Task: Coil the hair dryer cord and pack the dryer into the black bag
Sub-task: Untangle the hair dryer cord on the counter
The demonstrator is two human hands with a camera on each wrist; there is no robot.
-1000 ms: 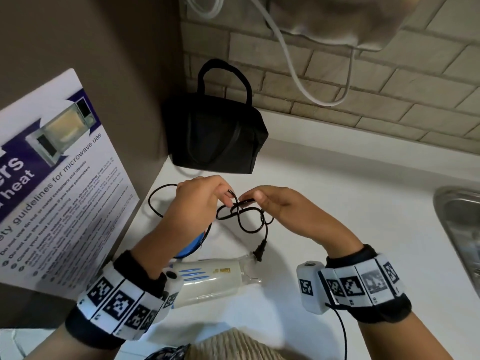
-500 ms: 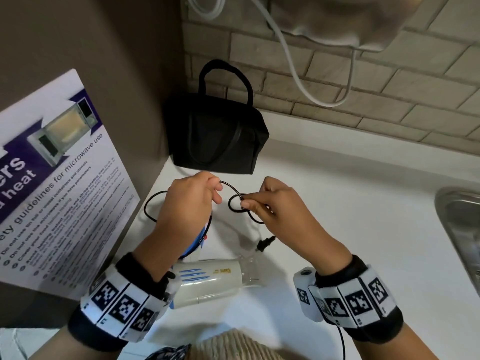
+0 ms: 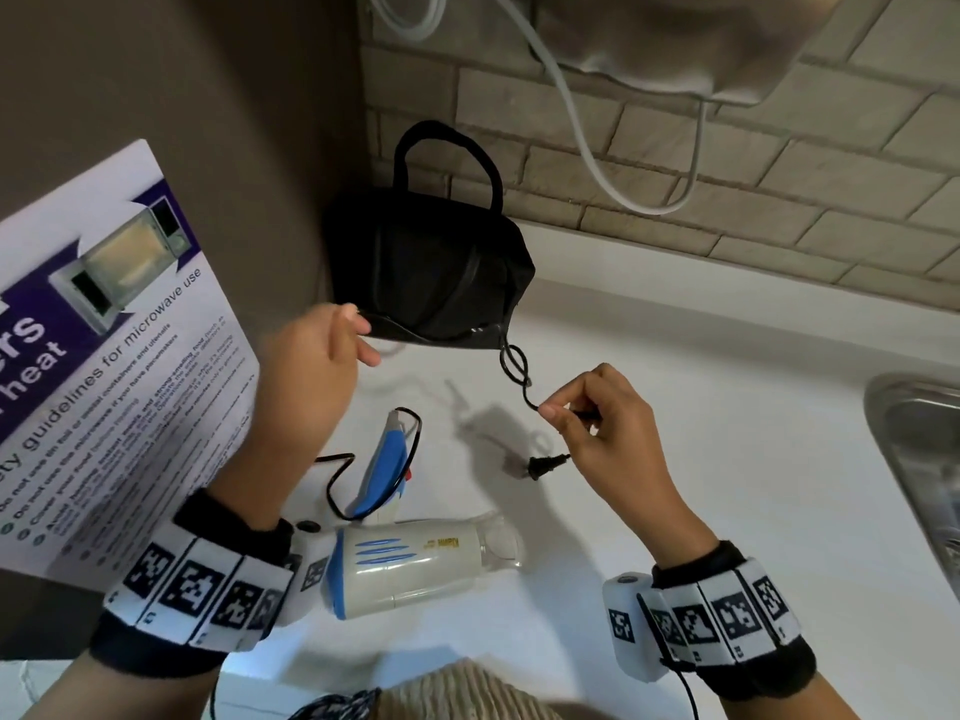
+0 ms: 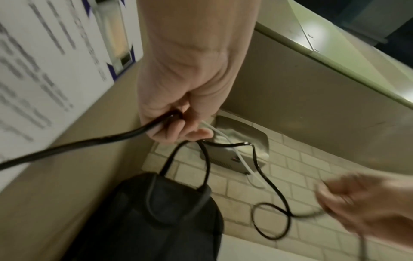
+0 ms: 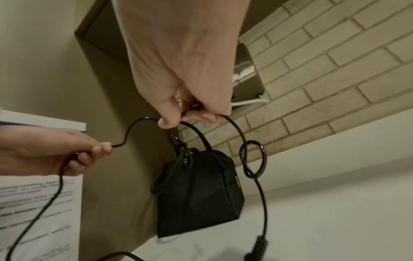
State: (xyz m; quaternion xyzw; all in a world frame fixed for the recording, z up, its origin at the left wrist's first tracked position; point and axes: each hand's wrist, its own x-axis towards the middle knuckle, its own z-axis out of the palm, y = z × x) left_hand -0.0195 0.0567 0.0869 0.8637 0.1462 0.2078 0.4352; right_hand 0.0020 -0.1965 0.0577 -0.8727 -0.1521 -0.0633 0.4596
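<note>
Both hands have drawn apart since half a second ago, when they met over a small loop; the cord now stretches between them above the counter.

Coiling looks barely begun: only one small twisted loop hangs left of the right hand, most of the cord trails loose below the left hand, and the plug dangles just under the right hand. The hair dryer lies on the counter near the left wrist, unpacked. The black bag stands beyond both hands, in the corner; whether it is open I cannot tell.

Left hand is raised, fingers curled round the cord. Right hand pinches the cord between thumb and forefinger, its other fingers curled.
</note>
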